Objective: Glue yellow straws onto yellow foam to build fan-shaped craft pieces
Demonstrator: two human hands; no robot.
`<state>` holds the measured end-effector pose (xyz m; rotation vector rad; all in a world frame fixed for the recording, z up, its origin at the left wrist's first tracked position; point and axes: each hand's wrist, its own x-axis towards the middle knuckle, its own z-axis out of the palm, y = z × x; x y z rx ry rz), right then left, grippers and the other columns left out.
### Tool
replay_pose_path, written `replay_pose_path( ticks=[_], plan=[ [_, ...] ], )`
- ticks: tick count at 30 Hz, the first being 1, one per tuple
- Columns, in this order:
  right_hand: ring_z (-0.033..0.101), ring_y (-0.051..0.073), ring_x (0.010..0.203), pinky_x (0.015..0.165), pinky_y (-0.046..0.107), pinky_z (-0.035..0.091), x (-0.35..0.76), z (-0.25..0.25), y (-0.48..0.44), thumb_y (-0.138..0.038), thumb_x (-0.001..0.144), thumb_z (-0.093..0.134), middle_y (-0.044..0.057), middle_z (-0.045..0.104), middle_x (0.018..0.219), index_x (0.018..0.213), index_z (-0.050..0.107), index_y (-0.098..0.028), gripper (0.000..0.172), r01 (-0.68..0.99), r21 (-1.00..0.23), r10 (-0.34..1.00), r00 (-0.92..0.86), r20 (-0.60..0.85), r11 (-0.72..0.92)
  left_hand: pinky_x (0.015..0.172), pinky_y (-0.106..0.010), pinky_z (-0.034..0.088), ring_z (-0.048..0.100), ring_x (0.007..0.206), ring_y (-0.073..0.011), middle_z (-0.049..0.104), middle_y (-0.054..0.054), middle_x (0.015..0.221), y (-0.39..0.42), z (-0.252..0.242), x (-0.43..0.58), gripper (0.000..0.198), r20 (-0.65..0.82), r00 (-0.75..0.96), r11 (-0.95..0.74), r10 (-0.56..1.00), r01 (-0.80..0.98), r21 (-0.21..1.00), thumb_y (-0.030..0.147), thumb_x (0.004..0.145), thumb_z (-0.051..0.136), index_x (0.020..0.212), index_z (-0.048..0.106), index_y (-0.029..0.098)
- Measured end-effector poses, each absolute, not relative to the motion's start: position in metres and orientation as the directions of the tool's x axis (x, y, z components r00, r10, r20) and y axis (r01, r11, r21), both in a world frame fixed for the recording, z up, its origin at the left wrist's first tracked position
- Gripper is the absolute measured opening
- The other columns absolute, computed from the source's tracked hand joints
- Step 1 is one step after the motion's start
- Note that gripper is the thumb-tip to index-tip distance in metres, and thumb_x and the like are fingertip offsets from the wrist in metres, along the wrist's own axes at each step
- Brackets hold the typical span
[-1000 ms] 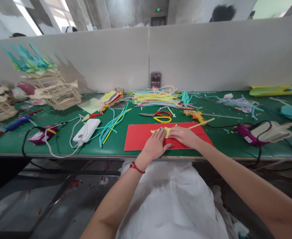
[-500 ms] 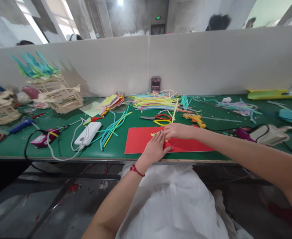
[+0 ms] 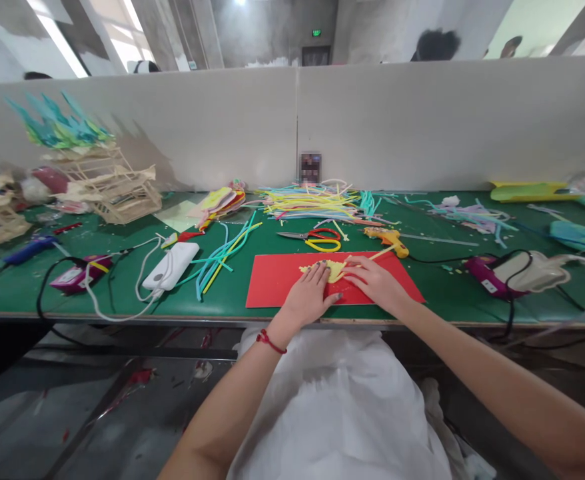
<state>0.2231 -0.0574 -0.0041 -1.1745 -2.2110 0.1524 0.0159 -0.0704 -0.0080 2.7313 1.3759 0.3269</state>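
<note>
On a red board point(image 3: 268, 281) lies a flat yellow piece point(image 3: 336, 270) with a jagged left edge. My left hand point(image 3: 305, 298), wearing a red cord bracelet, rests flat on that piece with fingers stretched out and partly covers it. My right hand point(image 3: 376, 283) is closed at the piece's right side, thumb and fingers pinching a thin yellow strip point(image 3: 383, 253). The strip slants up to the right; its lower end is partly hidden by the fingers. Behind the board are scissors point(image 3: 322, 241) with red and yellow handles and a yellow glue gun point(image 3: 388, 240).
A pile of coloured strips point(image 3: 312, 203) lies at the back, with teal and yellow strips point(image 3: 227, 257) on the left. A white power strip point(image 3: 171, 268) and cables sit left; a purple device point(image 3: 492, 277) sits right. Stick-built models point(image 3: 117, 190) stand far left.
My right hand has shifted right, away from my left hand, uncovering more of the yellow piece. The long yellow strip now slants from its fingers. My left hand stays flat on the piece.
</note>
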Motion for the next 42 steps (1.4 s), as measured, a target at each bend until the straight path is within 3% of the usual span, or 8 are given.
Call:
replay_pose_path(
  ticks=[7,11,17,22,27,34,42],
  plan=[
    [0.042,0.028,0.131,0.106,0.046,0.040,0.215,-0.026,-0.081,-0.049,0.093,0.032,0.013,0.045,0.141,0.133,0.050,-0.017,0.054,0.863,-0.344,0.864,-0.186,0.468,0.371,0.116,-0.037,0.022,0.020,0.142,-0.0223,0.026,-0.014,0.152,-0.073,-0.002,0.015,0.068,0.147,0.578,-0.596,0.803,0.784,0.174,0.054,0.093,0.024,0.143,0.029,0.007],
    [0.037,0.030,0.134,0.108,0.050,0.035,0.211,-0.034,-0.087,-0.056,0.092,0.029,0.019,0.044,0.141,0.138,0.043,-0.011,0.066,0.902,-0.292,0.885,-0.174,0.431,0.319,0.116,-0.039,0.024,0.022,0.141,-0.0226,0.027,-0.014,0.152,-0.074,-0.001,0.015,0.069,0.162,0.575,-0.597,0.802,0.782,0.182,0.055,0.093,0.023,0.142,0.031,0.008],
    [0.035,0.028,0.136,0.108,0.050,0.033,0.210,-0.034,-0.086,-0.053,0.094,0.025,0.016,0.040,0.145,0.139,0.042,-0.016,0.061,0.901,-0.243,0.892,-0.255,0.374,0.360,0.115,-0.039,0.024,0.022,0.142,-0.0223,0.027,-0.014,0.152,-0.072,-0.003,0.014,0.071,0.176,0.582,-0.608,0.794,0.774,0.180,0.057,0.092,0.021,0.143,0.030,0.009],
    [0.034,0.027,0.136,0.108,0.051,0.031,0.210,-0.030,-0.078,-0.045,0.095,0.026,0.017,0.037,0.146,0.139,0.042,-0.015,0.056,0.903,-0.220,0.900,-0.289,0.325,0.370,0.114,-0.041,0.025,0.020,0.142,-0.0226,0.026,-0.012,0.153,-0.073,0.000,0.013,0.063,0.175,0.623,-0.646,0.763,0.746,0.163,0.055,0.093,0.021,0.145,0.028,0.020],
    [0.034,0.026,0.136,0.107,0.053,0.033,0.212,-0.026,-0.070,-0.038,0.096,0.024,0.017,0.040,0.144,0.137,0.043,-0.014,0.052,0.875,-0.220,0.881,-0.357,0.310,0.432,0.112,-0.044,0.026,0.025,0.141,-0.0258,0.025,-0.012,0.153,-0.073,0.000,0.013,0.057,0.178,0.628,-0.652,0.757,0.745,0.143,0.053,0.093,0.022,0.141,0.036,0.025],
    [0.047,0.025,0.128,0.104,0.050,0.039,0.216,-0.021,-0.065,-0.026,0.094,0.029,0.015,0.049,0.138,0.134,0.047,-0.017,0.045,0.847,-0.276,0.863,-0.340,0.373,0.454,0.113,-0.043,0.025,0.024,0.141,-0.0255,0.027,-0.012,0.152,-0.073,-0.001,0.013,0.058,0.191,0.626,-0.652,0.756,0.746,0.133,0.054,0.093,0.022,0.140,0.038,0.024],
    [0.059,0.024,0.107,0.095,0.043,0.048,0.219,-0.010,-0.055,-0.028,0.092,0.041,0.011,0.063,0.112,0.099,0.067,-0.021,0.028,0.787,-0.312,0.806,-0.360,0.469,0.533,0.113,-0.043,0.026,0.023,0.141,-0.0252,0.027,-0.015,0.152,-0.073,0.000,0.013,0.062,0.183,0.629,-0.653,0.756,0.744,0.142,0.055,0.093,0.020,0.143,0.034,0.021]
  ],
)
